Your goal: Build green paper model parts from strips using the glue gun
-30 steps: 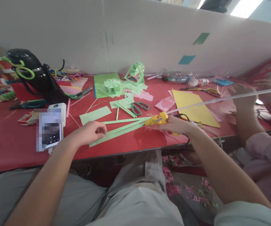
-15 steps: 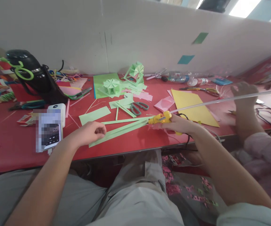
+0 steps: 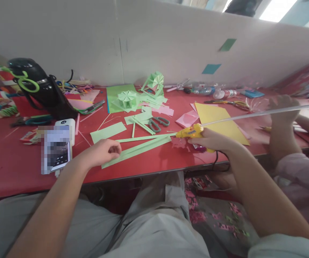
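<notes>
Surface (image 3: 151,161), red. Right hand (image 3: 210,139): closed around one yellow glue gun (image 3: 190,131), long clear glue stick (image 3: 253,115) at its rear. Left hand (image 3: 107,150): fingers curled, at one green paper strip (image 3: 143,149). Beyond the strip: grey scissors (image 3: 158,121), one pair; folded green paper models, two (image 3: 127,99) (image 3: 156,81). Beyond the gun: yellow sheet (image 3: 224,134), one. Far left: black flask (image 3: 47,89), one, upright but tilted in view.

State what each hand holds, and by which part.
Right hand: yellow glue gun, by its handle. Left hand: at wide green paper strip; grip unclear.
</notes>
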Demonstrator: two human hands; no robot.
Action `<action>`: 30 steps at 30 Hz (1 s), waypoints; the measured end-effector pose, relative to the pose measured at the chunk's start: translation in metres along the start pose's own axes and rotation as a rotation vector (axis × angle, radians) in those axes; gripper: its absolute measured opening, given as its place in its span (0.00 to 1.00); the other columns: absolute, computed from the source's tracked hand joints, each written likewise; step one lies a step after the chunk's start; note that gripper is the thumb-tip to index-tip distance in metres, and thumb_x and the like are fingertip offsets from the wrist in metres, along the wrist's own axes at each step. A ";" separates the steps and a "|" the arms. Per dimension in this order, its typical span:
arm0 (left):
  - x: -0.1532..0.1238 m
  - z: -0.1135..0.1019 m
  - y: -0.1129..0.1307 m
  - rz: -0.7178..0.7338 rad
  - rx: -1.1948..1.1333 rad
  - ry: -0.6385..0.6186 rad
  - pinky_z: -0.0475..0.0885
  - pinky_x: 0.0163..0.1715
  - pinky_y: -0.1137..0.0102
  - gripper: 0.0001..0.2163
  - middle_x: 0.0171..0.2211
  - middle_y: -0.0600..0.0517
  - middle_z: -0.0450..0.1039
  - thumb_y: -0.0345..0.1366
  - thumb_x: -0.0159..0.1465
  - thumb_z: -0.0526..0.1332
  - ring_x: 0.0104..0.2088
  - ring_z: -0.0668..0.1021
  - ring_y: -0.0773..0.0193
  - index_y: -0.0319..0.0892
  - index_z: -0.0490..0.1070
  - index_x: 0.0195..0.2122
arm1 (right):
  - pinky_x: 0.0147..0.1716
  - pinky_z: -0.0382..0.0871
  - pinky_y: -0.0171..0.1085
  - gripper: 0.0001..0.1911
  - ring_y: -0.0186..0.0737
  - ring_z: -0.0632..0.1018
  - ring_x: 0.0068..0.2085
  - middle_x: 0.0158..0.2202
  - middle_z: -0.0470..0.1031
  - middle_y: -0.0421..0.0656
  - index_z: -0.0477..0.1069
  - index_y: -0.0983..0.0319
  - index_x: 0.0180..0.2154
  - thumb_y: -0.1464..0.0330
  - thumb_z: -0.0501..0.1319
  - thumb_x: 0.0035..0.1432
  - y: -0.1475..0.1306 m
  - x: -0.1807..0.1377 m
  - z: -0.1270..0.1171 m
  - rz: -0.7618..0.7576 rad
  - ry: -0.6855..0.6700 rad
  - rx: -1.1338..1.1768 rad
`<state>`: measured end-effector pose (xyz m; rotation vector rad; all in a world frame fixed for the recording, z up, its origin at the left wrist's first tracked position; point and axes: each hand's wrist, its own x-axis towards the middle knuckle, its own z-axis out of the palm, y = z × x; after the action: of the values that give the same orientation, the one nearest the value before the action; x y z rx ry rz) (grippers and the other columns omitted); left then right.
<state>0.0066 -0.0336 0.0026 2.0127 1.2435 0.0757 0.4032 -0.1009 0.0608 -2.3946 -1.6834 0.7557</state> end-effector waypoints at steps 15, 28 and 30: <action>0.002 0.000 -0.001 0.027 0.026 0.003 0.70 0.33 0.68 0.08 0.31 0.50 0.77 0.41 0.56 0.61 0.32 0.77 0.59 0.43 0.73 0.33 | 0.26 0.65 0.35 0.20 0.37 0.73 0.27 0.30 0.75 0.44 0.74 0.65 0.42 0.56 0.64 0.55 -0.041 0.106 0.027 -0.027 0.383 0.394; 0.000 0.002 0.000 0.045 0.007 0.010 0.69 0.32 0.68 0.07 0.30 0.51 0.76 0.39 0.58 0.58 0.31 0.77 0.60 0.42 0.72 0.33 | 0.44 0.69 0.42 0.20 0.50 0.77 0.45 0.45 0.78 0.55 0.72 0.68 0.46 0.60 0.61 0.58 -0.040 0.110 0.054 -0.039 0.556 0.217; 0.000 0.001 0.000 0.031 0.010 0.009 0.70 0.32 0.68 0.07 0.31 0.51 0.76 0.39 0.58 0.59 0.32 0.77 0.60 0.43 0.73 0.33 | 0.47 0.69 0.44 0.20 0.51 0.76 0.48 0.48 0.76 0.57 0.70 0.68 0.49 0.65 0.62 0.57 -0.035 0.098 0.063 -0.082 0.587 0.221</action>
<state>0.0072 -0.0345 0.0017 2.0430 1.2203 0.0941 0.3698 -0.0106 -0.0130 -2.0959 -1.3610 0.1768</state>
